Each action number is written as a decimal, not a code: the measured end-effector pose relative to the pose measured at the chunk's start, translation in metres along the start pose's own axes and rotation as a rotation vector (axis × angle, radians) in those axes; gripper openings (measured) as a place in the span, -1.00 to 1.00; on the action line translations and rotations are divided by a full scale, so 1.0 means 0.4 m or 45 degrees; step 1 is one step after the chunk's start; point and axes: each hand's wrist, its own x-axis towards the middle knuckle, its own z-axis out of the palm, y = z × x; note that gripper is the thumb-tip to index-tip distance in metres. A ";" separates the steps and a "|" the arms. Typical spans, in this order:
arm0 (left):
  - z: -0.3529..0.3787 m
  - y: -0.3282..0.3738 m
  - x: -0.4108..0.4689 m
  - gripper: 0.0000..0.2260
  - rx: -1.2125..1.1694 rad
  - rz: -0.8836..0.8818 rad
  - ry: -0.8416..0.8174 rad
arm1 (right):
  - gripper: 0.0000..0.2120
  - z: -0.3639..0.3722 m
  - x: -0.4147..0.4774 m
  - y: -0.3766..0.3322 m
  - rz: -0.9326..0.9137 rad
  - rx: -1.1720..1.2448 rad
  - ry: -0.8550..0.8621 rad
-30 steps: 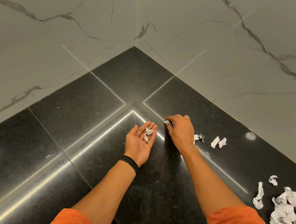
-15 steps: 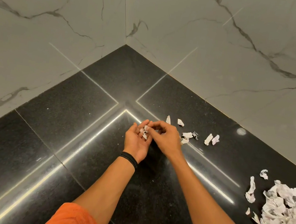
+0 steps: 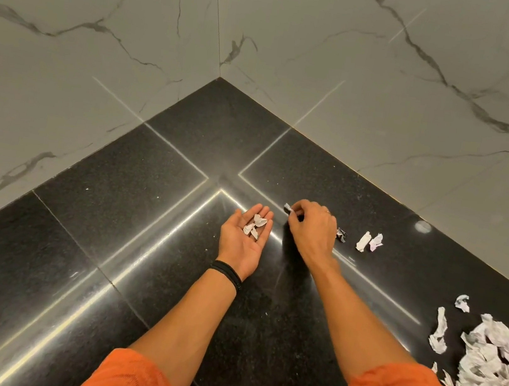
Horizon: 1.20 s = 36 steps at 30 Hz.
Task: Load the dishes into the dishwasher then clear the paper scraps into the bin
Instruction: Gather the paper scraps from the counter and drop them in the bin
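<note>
My left hand point(image 3: 244, 239) lies palm up over the black countertop point(image 3: 118, 212), fingers straight, with a few small paper scraps point(image 3: 255, 224) resting in the palm. Just right of it, my right hand point(image 3: 310, 227) reaches down to the counter and its fingertips pinch a small dark-and-white scrap point(image 3: 287, 209). More loose scraps point(image 3: 369, 242) lie right of that hand, one partly hidden behind it. A large heap of crumpled paper point(image 3: 497, 368) sits at the right edge.
White marble wall panels point(image 3: 393, 98) meet in a corner behind the counter. Two stray scraps point(image 3: 440, 331) lie between my right forearm and the heap. No bin or dishwasher is in view.
My right hand left the left palm, where it dropped a scrap, and moved back right to the counter, pinching another one. The left hand stayed palm up.
</note>
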 end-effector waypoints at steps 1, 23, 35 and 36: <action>0.003 -0.001 0.002 -0.58 0.016 0.001 -0.001 | -0.90 -0.005 -0.010 -0.006 0.028 0.090 0.027; 0.031 -0.046 0.004 -0.60 0.076 -0.067 -0.050 | -0.83 -0.068 -0.013 0.087 0.037 0.204 0.049; 0.029 -0.104 -0.054 -0.62 -0.024 -0.121 -0.073 | -0.85 -0.141 -0.157 0.108 0.220 0.495 0.107; 0.026 -0.105 -0.059 -0.62 -0.029 -0.119 -0.070 | -0.85 -0.141 -0.153 0.129 0.227 0.386 0.062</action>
